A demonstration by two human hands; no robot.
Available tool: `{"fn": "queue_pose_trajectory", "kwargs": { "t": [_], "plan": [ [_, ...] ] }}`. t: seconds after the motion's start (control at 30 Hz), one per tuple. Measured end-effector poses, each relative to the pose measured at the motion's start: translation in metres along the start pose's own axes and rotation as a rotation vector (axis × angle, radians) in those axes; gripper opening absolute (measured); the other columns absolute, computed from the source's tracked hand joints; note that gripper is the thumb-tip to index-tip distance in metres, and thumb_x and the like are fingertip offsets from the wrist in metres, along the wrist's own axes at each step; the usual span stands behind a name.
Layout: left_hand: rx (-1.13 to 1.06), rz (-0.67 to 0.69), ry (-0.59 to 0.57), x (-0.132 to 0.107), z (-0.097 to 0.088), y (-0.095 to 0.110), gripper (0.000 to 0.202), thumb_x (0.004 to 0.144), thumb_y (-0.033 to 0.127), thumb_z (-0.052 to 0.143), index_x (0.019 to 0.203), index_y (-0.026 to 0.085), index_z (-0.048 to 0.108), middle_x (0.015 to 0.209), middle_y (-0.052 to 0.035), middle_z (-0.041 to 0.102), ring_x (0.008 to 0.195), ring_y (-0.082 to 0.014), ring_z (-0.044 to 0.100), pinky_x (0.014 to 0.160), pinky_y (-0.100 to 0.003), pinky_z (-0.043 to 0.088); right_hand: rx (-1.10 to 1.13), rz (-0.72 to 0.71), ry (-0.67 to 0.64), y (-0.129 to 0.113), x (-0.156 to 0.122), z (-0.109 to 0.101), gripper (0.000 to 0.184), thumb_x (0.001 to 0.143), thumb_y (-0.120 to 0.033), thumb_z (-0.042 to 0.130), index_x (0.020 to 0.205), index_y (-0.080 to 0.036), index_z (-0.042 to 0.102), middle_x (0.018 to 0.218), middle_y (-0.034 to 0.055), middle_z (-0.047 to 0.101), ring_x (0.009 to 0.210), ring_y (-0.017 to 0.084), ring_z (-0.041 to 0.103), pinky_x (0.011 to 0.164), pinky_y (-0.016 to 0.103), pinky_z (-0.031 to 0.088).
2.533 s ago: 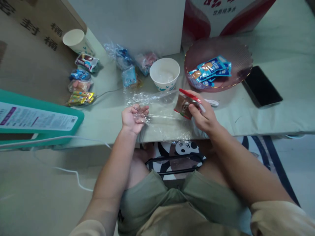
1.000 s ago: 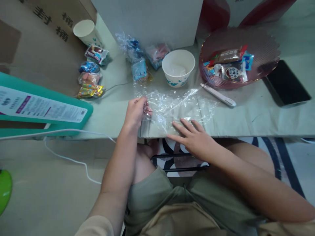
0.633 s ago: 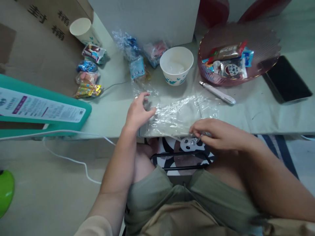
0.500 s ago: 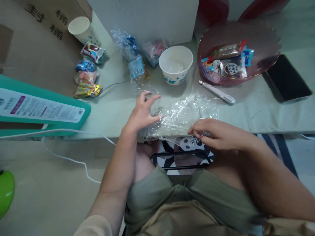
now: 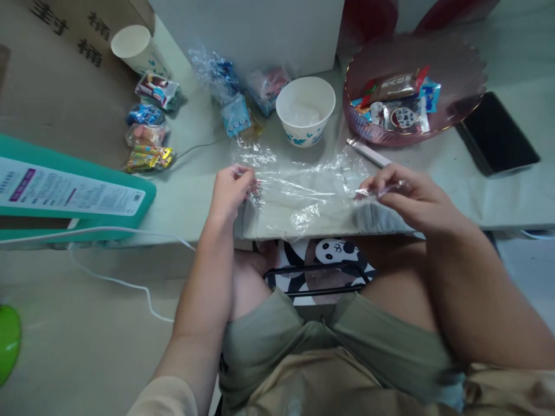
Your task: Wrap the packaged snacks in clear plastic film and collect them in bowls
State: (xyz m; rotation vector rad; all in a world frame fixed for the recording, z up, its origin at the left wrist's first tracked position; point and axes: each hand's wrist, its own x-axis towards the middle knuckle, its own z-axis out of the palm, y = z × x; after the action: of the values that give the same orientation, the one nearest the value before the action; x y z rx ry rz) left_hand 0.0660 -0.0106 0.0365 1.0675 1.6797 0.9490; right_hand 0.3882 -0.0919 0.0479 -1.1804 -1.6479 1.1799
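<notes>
A clear plastic sheet (image 5: 299, 193), thin and crinkled, is drawn out flat over the table's front part; whether it is a bag or a single film I cannot tell. My left hand (image 5: 232, 188) pinches its left side between thumb and fingers. At the opposite side my right hand (image 5: 407, 193) grips the plastic, a bit of it poking up past the fingers. Just beyond the sheet stands a white paper cup (image 5: 306, 112) with blue-green leaf marks. A slim white cutter (image 5: 368, 153) lies behind my right hand, its near end covered by the hand.
A pink glass bowl (image 5: 459, 63) holds several wrapped snacks, with a black phone (image 5: 498, 136) by it. Clear-wrapped snack packs (image 5: 237, 115) lie left of the cup. More packets (image 5: 150, 157), another paper cup (image 5: 134, 43) and a green container (image 5: 147, 196) stand farther left, beside a cardboard box (image 5: 65, 86).
My left hand has gone from spread fingers to a pinch on the plastic. The right hand has moved right and up, and the sheet is now stretched wider between both hands.
</notes>
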Motion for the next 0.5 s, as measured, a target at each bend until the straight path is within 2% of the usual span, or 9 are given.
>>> {"fn": "queue_pose_trajectory", "kwargs": {
  "t": [0.07,0.13,0.2,0.23,0.27,0.33,0.4,0.47,0.5],
  "plan": [
    [0.108,0.074,0.071,-0.005,-0.009,0.001,0.011,0.077,0.017,0.074,0.073,0.020,0.064,0.057,0.0019,0.059,0.051,-0.0119,0.050,0.047,-0.021,0.029,0.073,0.050,0.154,0.006,0.003,0.003,0.020,0.083,-0.033,0.070,0.096,-0.026,0.057,0.085,-0.0009,0.069,0.078,0.018,0.069,0.075,0.037,0.058],
    [0.224,0.168,0.201,-0.018,-0.016,0.005,0.026,0.073,0.022,0.083,0.072,0.022,0.057,0.056,0.0048,0.049,0.056,-0.0129,0.047,0.051,-0.021,0.031,0.085,0.067,0.235,0.011,0.006,0.007,0.029,0.079,-0.035,0.074,0.104,-0.027,0.060,0.078,-0.0028,0.066,0.071,0.018,0.068,0.073,0.038,0.060],
    [0.265,0.272,0.286,-0.036,-0.018,0.010,0.035,0.076,0.029,0.084,0.072,0.024,0.049,0.059,0.0049,0.043,0.063,-0.0143,0.046,0.058,-0.020,0.036,0.060,0.076,0.243,0.014,0.009,0.012,0.024,0.080,-0.037,0.074,0.098,-0.026,0.063,0.075,-0.0019,0.066,0.068,0.018,0.067,0.072,0.039,0.061],
    [0.251,0.330,0.257,-0.046,-0.017,0.012,0.036,0.080,0.033,0.081,0.071,0.024,0.047,0.061,0.0043,0.042,0.066,-0.0149,0.047,0.063,-0.021,0.041,0.046,0.078,0.235,0.014,0.009,0.013,0.020,0.081,-0.038,0.074,0.092,-0.025,0.065,0.074,-0.0011,0.066,0.068,0.018,0.067,0.072,0.040,0.061],
    [0.226,0.393,0.169,-0.055,-0.015,0.014,0.035,0.083,0.036,0.078,0.071,0.024,0.047,0.063,0.0032,0.044,0.070,-0.0157,0.049,0.070,-0.023,0.046,0.036,0.078,0.224,0.014,0.010,0.015,0.018,0.082,-0.040,0.074,0.087,-0.025,0.065,0.073,-0.0004,0.067,0.069,0.018,0.068,0.072,0.040,0.061],
    [0.206,0.503,-0.124,-0.072,-0.007,0.016,0.029,0.078,0.040,0.082,0.074,0.024,0.058,0.075,-0.0010,0.060,0.084,-0.0191,0.059,0.088,-0.030,0.052,0.033,0.073,0.205,0.014,0.012,0.019,0.021,0.084,-0.043,0.073,0.081,-0.024,0.065,0.073,0.0005,0.068,0.069,0.018,0.068,0.071,0.040,0.062],
    [0.256,0.538,-0.412,-0.083,0.001,0.015,0.041,0.061,0.038,0.092,0.093,0.023,0.072,0.110,-0.0075,0.073,0.113,-0.0285,0.064,0.110,-0.039,0.048,0.038,0.070,0.200,0.016,0.016,0.023,0.024,0.088,-0.046,0.071,0.080,-0.024,0.065,0.075,0.0012,0.069,0.069,0.018,0.069,0.069,0.040,0.062],
    [0.331,0.496,-0.545,-0.086,0.006,0.011,0.062,0.052,0.027,0.094,0.111,0.024,0.075,0.137,-0.0101,0.068,0.135,-0.0369,0.057,0.122,-0.047,0.040,0.047,0.079,0.209,0.020,0.020,0.026,0.026,0.091,-0.050,0.068,0.084,-0.025,0.065,0.076,0.0014,0.070,0.067,0.018,0.069,0.067,0.038,0.062],
    [0.353,0.459,-0.545,-0.085,0.007,0.009,0.059,0.054,0.021,0.091,0.111,0.025,0.076,0.140,-0.0097,0.068,0.139,-0.0381,0.055,0.124,-0.049,0.038,0.051,0.089,0.222,0.023,0.023,0.027,0.027,0.093,-0.051,0.066,0.088,-0.025,0.065,0.077,0.0013,0.070,0.065,0.017,0.069,0.065,0.037,0.062]
  ]
}}
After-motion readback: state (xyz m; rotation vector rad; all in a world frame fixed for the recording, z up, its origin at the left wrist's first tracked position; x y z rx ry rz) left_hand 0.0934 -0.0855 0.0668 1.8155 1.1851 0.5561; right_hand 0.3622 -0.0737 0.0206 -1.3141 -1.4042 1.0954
